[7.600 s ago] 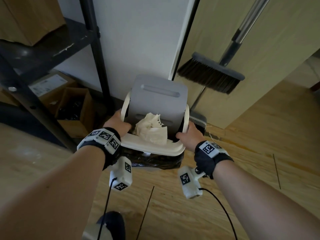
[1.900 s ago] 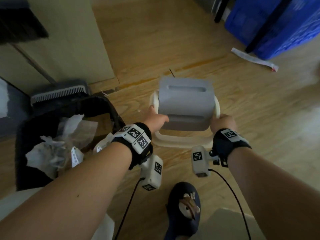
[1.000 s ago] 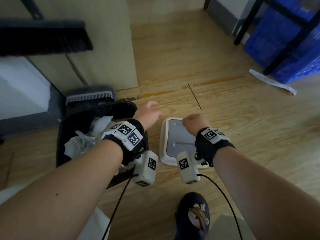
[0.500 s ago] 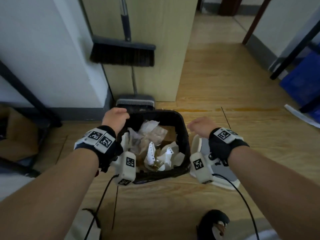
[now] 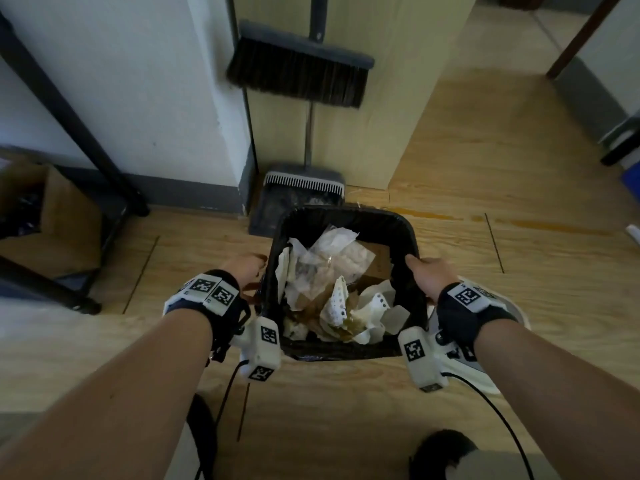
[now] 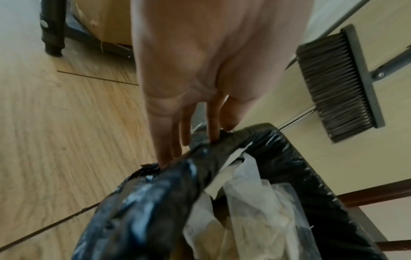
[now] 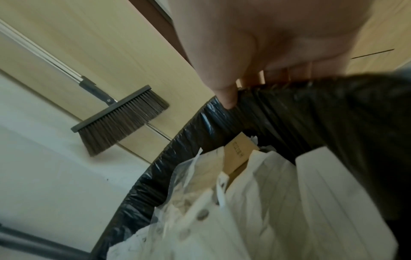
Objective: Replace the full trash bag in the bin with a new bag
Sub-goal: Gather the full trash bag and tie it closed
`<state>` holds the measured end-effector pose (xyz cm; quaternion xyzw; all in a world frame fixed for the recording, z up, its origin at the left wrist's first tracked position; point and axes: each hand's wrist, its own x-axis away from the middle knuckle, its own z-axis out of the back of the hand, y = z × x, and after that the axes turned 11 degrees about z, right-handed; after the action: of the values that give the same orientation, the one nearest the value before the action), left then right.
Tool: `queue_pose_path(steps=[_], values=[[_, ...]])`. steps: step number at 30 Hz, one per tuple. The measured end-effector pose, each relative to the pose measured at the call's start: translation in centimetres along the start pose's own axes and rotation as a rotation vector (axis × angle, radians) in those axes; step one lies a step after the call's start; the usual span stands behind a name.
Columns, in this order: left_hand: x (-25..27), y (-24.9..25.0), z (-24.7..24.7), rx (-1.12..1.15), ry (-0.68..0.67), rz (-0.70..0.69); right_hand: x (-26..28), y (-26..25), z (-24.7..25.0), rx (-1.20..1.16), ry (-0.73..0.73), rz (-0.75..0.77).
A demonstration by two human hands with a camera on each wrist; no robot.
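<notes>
The bin stands on the wooden floor, lined with a black trash bag (image 5: 346,220) whose edge is folded over the rim. Crumpled paper and plastic waste (image 5: 329,278) fills it. My left hand (image 5: 254,268) is at the left rim. In the left wrist view its straight fingers (image 6: 169,146) touch the outer fold of the bag (image 6: 155,193). My right hand (image 5: 420,268) grips the right rim, with the thumb (image 7: 229,98) inside the bag (image 7: 289,114) and the fingers outside. The white and grey lid (image 5: 485,372) lies on the floor under my right forearm.
A broom (image 5: 298,67) hangs above a dustpan (image 5: 298,192) just behind the bin, against a pale wood cabinet (image 5: 381,98). A black shelf leg (image 5: 86,133) and a cardboard box (image 5: 52,216) are on the left. My shoe (image 5: 440,452) is at the bottom right.
The lid came off the bin and was laid on the floor to the right. Both hands then moved back to the bin and now sit on the bag's left and right rims.
</notes>
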<state>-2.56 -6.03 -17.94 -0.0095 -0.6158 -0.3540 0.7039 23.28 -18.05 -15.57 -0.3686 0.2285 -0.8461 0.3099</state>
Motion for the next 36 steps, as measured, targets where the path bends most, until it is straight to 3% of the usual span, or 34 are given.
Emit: queue_pose_path(steps=[6,12,24,30,36], values=[[-1.1,-1.4,-1.2,-0.11,0.051,0.018,-0.1,-0.3,-0.4,0.045,0.005,-0.013],[-1.8,-1.9,-1.1,-0.125,-0.096,0.106,0.2,-0.3,-0.7,0.079,0.014,0.004],[-1.2,-1.6,-0.4,-0.232,0.02,0.001,0.7,-0.6,-0.7,0.046,0.008,-0.04],[0.2,-1.3,1.0,-0.145,-0.035,0.066,1.3,-0.8,-0.7,0.002,-0.046,-0.065],[2.3,-0.1,2.3,0.201,-0.071,-0.016,1.9,-2.5,0.2,0.106,-0.063,-0.017]])
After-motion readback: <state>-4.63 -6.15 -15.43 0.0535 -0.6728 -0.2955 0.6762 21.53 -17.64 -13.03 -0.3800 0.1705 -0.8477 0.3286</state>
